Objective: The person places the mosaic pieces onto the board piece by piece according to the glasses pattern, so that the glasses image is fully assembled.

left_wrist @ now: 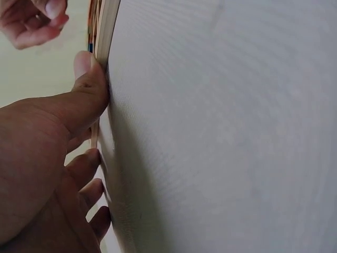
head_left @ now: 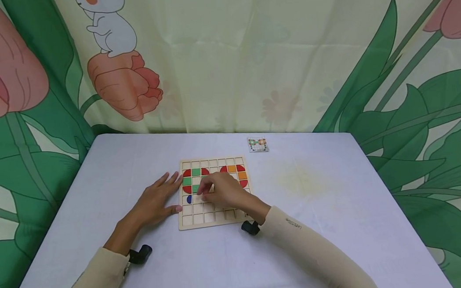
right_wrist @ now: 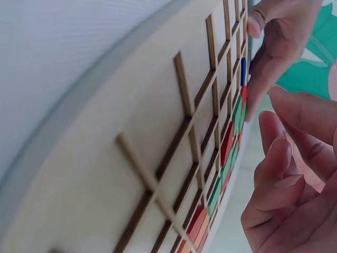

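Note:
A wooden grid board (head_left: pixel 198 217) lies on the table, partly filled with flat pieces. Red rounded pieces (head_left: pixel 187 189) and green squares (head_left: pixel 187 181) form a ring on its left; red and orange pieces (head_left: pixel 242 175) sit at the right. Below the left ring is a blue rounded piece (head_left: pixel 189 199). My left hand (head_left: pixel 157 202) lies with fingers extended, fingertips and thumb touching the board's left edge. My right hand (head_left: pixel 226 190) hovers over the board's middle, fingers loosely bent. In the right wrist view, no piece shows between its fingertips (right_wrist: pixel 279 153). It hides several cells.
A small pattern card (head_left: pixel 258 145) lies beyond the board, towards the back right of the white-covered table (head_left: pixel 319 226). A patterned curtain (head_left: pixel 225 65) hangs behind the table. Black wrist cameras (head_left: pixel 141 254) sit below both hands.

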The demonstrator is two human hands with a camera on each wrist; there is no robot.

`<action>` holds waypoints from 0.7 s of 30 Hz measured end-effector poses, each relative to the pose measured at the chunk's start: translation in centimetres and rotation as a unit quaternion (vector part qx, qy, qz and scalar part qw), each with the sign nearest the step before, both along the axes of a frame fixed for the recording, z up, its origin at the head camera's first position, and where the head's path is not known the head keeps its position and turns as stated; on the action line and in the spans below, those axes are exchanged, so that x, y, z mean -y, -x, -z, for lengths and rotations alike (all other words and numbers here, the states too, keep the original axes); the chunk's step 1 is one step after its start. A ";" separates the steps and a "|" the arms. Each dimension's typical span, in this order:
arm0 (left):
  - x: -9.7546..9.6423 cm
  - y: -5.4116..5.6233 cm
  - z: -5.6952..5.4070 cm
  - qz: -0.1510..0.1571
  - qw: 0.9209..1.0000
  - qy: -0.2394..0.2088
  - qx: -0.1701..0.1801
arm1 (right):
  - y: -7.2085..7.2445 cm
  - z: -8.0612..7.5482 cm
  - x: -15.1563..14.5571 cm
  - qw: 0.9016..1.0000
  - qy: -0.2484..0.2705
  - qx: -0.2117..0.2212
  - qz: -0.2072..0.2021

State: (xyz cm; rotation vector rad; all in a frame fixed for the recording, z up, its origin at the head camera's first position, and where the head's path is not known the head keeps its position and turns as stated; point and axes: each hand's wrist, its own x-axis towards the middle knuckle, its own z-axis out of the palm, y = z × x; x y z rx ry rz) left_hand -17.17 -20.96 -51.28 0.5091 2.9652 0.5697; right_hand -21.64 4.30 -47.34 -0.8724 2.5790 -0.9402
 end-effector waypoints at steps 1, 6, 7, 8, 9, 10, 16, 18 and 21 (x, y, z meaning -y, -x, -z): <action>0.0 0.0 0.0 -0.001 1.000 0.000 0.001 | 0.0 0.1 -0.3 1.000 0.003 -0.001 0.001; -0.1 0.0 -0.1 -0.001 1.000 0.000 -0.002 | -0.3 0.3 -1.1 1.000 0.010 0.009 0.006; -0.1 0.0 -0.1 -0.003 1.000 0.000 0.001 | -0.4 0.3 -1.2 1.000 0.012 0.013 0.008; -0.1 -0.1 -0.1 -0.004 1.000 0.000 0.001 | -0.4 0.4 -1.3 1.000 0.014 0.016 0.007; -0.2 -0.1 -0.1 -0.005 1.000 0.001 0.003 | -0.5 0.4 -1.3 1.000 0.015 0.020 0.007; -0.1 -0.1 -0.1 -0.005 1.000 0.001 0.002 | -0.6 0.4 -1.4 1.000 0.016 0.024 0.008; -0.1 0.0 0.1 -0.003 1.000 0.001 -0.001 | -0.9 0.7 -1.5 0.999 0.017 0.035 0.007; -0.1 0.1 0.1 -0.003 1.000 0.001 0.001 | -0.9 0.9 -1.5 0.999 0.020 0.030 0.008; 0.0 0.1 0.1 -0.003 1.000 0.004 0.005 | -1.0 1.2 -1.3 0.999 0.027 0.028 0.005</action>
